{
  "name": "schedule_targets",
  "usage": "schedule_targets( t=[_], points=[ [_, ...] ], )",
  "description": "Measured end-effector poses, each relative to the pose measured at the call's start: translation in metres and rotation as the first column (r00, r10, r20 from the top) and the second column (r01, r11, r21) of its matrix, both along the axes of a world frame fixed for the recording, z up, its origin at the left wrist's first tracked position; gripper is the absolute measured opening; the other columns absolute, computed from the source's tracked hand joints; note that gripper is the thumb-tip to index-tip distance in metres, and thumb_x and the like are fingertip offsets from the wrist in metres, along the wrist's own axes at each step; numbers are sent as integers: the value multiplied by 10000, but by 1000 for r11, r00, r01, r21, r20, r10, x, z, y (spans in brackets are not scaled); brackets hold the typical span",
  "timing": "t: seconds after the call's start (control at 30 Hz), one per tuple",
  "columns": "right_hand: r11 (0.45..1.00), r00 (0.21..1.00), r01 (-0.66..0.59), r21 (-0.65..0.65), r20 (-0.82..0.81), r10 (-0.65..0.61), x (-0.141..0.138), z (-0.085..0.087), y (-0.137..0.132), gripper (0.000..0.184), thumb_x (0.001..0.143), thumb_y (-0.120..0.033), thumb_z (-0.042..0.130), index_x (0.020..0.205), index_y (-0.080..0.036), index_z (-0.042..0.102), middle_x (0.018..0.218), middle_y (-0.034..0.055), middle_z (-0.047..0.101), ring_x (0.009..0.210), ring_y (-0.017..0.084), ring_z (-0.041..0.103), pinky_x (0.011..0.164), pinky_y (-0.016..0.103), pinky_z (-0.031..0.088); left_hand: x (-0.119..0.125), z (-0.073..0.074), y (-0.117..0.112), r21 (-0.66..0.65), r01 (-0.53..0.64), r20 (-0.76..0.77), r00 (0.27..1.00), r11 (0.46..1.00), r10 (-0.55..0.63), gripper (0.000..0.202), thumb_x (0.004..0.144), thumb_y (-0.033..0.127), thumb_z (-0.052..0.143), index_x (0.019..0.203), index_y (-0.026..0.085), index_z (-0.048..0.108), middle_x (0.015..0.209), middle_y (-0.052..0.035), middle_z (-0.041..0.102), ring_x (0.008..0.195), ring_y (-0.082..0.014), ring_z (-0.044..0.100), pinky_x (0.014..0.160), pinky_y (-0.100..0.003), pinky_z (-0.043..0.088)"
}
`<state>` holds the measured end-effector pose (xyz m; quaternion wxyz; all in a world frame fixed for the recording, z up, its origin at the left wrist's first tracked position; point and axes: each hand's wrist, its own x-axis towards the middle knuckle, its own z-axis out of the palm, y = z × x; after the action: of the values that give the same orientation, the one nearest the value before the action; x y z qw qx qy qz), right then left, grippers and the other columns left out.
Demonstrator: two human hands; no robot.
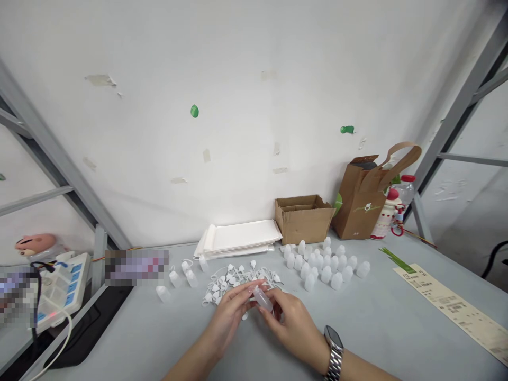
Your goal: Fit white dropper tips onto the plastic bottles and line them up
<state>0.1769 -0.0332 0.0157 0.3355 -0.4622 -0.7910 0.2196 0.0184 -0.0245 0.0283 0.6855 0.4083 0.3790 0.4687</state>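
My left hand (232,312) and my right hand (291,323) meet over the grey table (377,328), both pinched on one small translucent plastic bottle (263,298). The bottle lies tilted between the fingertips. Just beyond my hands lies a heap of white caps with loops (234,280). A cluster of several upright white bottles (325,262) stands to the right of the heap. A few more bottles (184,275) lie scattered to the left. My right wrist wears a metal watch (334,346).
A stack of white bags (238,238) lies against the wall, beside an open cardboard box (304,217) and a brown paper bag (363,203). A printed paper strip (456,309) lies at right. A power strip (63,288) sits at far left.
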Motion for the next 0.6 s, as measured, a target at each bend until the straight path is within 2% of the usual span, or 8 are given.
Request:
schedule_targets(
  t=[0.3, 0.6],
  points=[
    [1000, 1000, 4, 17, -9, -4, 0, -2, 1, 67, 838, -245, 499, 862, -195, 537, 692, 0, 620, 594, 148, 551, 562, 235, 386, 0, -4, 0, -7, 67, 86, 994, 998, -66, 313, 792, 242, 557, 1084, 166, 639, 1061, -101, 671, 1049, -256, 550, 932, -368, 357],
    [1000, 1000, 1, 8, -13, -1, -1, -4, 1, 72, 840, -247, 497, 871, -195, 536, 695, 3, 619, 591, 146, 551, 564, 236, 397, 0, -4, 0, -16, 56, 100, 993, 998, -54, 299, 804, 234, 527, 1064, 147, 648, 1036, -105, 677, 1034, -248, 550, 904, -351, 371]
  ],
)
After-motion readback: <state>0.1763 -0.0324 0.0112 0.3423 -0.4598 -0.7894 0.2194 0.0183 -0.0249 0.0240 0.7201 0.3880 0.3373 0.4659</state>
